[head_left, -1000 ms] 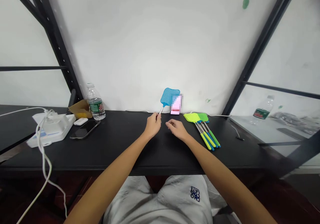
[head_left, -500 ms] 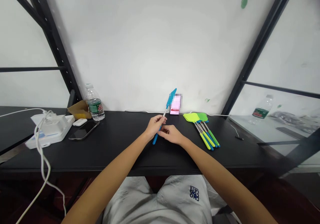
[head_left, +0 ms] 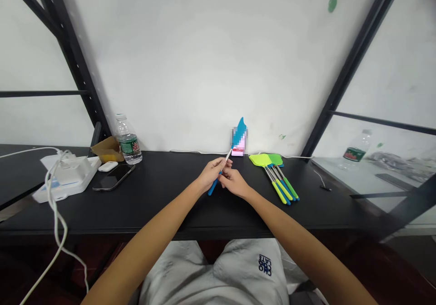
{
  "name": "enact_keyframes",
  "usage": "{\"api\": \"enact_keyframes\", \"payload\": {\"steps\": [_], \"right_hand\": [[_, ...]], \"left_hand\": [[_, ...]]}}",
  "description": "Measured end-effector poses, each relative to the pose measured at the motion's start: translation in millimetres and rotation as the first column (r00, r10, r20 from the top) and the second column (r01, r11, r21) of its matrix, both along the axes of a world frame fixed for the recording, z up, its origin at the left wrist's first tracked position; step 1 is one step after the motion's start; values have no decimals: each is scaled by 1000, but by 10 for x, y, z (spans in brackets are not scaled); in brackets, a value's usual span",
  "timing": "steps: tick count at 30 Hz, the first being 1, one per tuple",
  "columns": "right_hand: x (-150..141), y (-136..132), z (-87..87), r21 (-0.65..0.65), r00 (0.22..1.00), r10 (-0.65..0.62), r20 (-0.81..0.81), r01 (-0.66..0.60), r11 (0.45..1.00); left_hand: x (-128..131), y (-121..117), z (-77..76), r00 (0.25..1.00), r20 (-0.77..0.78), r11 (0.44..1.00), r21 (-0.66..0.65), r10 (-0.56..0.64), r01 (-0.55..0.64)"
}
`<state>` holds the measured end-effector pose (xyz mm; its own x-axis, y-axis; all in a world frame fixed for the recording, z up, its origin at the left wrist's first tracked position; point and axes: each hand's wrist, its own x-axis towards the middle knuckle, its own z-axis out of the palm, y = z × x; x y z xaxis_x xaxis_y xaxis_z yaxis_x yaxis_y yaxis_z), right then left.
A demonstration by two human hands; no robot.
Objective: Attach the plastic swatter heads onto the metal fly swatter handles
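Blue fly swatter (head_left: 213, 187), just in front of the propped phone (head_left: 238, 152), is clamped in the left hand (head_left: 210, 174); the right hand (head_left: 235, 182) meets its handle, grip unclear. A careless forward tilt could knock the phone over.

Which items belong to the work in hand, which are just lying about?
In the work:
blue swatter, in left hand
swatter pile, probably

Lying about:
water bottle
dark phone
cardboard box
white case
power strip

Lit screen: can't tell.
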<state>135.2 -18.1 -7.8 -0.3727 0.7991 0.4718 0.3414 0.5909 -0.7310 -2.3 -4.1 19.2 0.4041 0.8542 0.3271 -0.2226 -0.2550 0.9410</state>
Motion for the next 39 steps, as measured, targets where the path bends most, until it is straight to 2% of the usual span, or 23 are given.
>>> {"api": "enact_keyframes", "payload": {"steps": [4,9,11,13,15,19,21,28,35,39], "right_hand": [[12,-8,53,-3,992,-89,-94,89,996],[155,20,128,91,956,-273,-112,283,955],[253,54,167,138,905,-404,-133,420,897],[389,98,221,183,825,-548,-138,565,805],[561,148,281,192,756,-645,-114,654,732],[951,235,377,74,653,-750,-109,758,649],[1124,252,402,17,596,-802,-45,803,595],[1509,165,411,55,471,-854,220,869,493],[1752,94,354,71,362,-792,491,890,451],[1796,88,352,35,348,-735,582,892,450]], "left_hand": [[9,-24,5,996,-82,998,-40,-42,38],[31,-34,19,990,-139,999,16,-25,27],[31,-35,15,980,-200,1000,9,3,-1],[31,-39,4,962,-272,1000,-1,29,-30],[36,-45,-9,944,-328,999,-2,45,-48],[49,-64,-23,912,-409,999,1,38,-41],[48,-63,-29,899,-436,999,4,39,-41],[28,9,-89,883,-465,998,29,58,-50],[25,35,-114,872,-485,997,46,71,-56],[23,48,-123,866,-496,998,50,67,-49]]}}
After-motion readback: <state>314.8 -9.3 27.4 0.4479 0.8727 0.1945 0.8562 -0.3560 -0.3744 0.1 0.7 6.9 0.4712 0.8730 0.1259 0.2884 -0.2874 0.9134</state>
